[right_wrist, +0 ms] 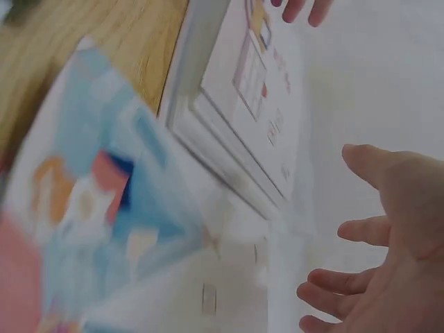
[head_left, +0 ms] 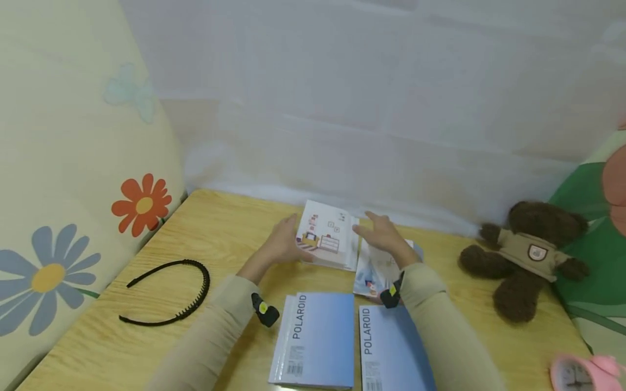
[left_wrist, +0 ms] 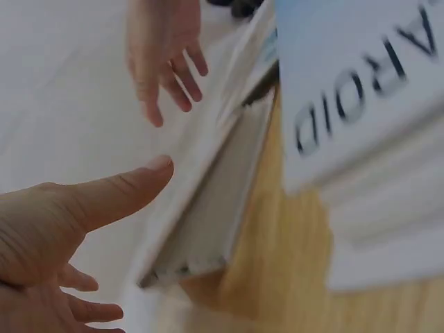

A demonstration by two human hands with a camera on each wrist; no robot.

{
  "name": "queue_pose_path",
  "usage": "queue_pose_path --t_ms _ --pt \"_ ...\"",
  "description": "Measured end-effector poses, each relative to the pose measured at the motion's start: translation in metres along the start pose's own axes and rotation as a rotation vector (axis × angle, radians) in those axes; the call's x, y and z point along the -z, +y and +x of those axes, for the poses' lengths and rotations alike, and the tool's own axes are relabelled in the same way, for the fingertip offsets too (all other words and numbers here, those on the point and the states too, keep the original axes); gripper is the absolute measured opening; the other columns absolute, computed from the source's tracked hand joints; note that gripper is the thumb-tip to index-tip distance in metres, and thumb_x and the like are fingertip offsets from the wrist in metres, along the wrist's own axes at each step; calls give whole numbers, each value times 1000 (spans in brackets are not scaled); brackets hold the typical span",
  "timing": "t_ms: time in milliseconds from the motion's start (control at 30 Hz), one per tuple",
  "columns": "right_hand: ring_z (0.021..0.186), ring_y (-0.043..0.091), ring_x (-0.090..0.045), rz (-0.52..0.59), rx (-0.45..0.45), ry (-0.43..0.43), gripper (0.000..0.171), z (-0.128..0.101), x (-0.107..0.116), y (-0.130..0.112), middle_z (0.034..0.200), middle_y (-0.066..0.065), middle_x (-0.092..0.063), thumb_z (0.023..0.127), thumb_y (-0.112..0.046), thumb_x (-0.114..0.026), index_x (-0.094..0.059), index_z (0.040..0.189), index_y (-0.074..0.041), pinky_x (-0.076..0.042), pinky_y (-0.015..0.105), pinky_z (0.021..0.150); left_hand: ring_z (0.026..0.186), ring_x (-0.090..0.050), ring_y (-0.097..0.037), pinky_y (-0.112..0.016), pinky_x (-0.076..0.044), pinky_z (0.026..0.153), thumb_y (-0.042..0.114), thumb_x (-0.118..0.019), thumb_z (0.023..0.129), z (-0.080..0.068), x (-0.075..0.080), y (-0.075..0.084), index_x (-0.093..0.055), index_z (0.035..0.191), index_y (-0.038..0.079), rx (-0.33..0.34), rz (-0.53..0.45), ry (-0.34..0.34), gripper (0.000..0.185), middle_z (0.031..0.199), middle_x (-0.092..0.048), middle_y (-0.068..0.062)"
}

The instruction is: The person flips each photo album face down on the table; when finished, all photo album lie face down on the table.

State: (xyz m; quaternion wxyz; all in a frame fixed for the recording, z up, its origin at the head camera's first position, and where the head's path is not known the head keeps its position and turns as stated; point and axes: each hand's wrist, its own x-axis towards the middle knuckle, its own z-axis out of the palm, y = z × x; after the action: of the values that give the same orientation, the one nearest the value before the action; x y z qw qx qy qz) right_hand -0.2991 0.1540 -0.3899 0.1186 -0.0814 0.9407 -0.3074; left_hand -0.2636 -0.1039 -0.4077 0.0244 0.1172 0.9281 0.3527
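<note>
A stack of white books [head_left: 325, 236] with an illustrated cover lies near the back of the table. My left hand [head_left: 282, 241] is at its left side, thumb and fingers spread apart; whether it touches the stack I cannot tell. In the left wrist view this hand [left_wrist: 48, 243] holds nothing. My right hand [head_left: 383, 233] hovers by the right side, above a book with a blue-and-white picture cover [head_left: 369, 271]. Its fingers are loosely extended in the right wrist view, the hand [right_wrist: 395, 243] apart from the stack. That picture cover [right_wrist: 104, 187] is partly blurred there.
Nearer me lie blue POLAROID books [head_left: 325, 342] on the left and another blue POLAROID book [head_left: 393, 347] on the right, partly under my right forearm. A black headband [head_left: 202, 288] lies left. A brown teddy bear [head_left: 530, 250] and pink alarm clock [head_left: 577, 374] are at right.
</note>
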Motion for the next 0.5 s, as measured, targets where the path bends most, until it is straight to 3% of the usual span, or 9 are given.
queue_pose_path --t_ms 100,233,367,500 --pt "140 45 -9 -23 -8 -47 81 15 -7 -13 153 27 -15 92 -50 -49 -18 150 -3 -10 59 113 109 -51 -31 -48 -42 100 30 -93 47 -1 -3 -19 -42 129 1 32 -50 -42 101 114 -54 -13" --pt "139 43 -19 -23 -38 -40 87 32 -16 -24 151 26 -23 89 -52 -54 -21 147 4 -17 53 114 107 -52 -27 -48 -40 101 33 -93 45 2 -11 -33 -45 128 4 60 -75 -81 100 113 -55 -8" --pt "135 42 -29 33 -46 -63 92 44 -30 -30 147 27 -30 85 -56 -58 -24 145 5 -25 52 112 109 -50 -27 -53 -33 102 32 -93 46 7 -15 -36 -47 129 9 38 -29 -54 97 116 -56 -6" --pt "139 41 -19 43 -49 -60 99 51 -42 -29 152 24 -22 82 -56 -61 -17 148 2 -18 53 114 120 -44 -31 -60 -22 106 31 -92 50 9 -20 -35 -45 135 11 19 0 -37 99 126 -54 -8"
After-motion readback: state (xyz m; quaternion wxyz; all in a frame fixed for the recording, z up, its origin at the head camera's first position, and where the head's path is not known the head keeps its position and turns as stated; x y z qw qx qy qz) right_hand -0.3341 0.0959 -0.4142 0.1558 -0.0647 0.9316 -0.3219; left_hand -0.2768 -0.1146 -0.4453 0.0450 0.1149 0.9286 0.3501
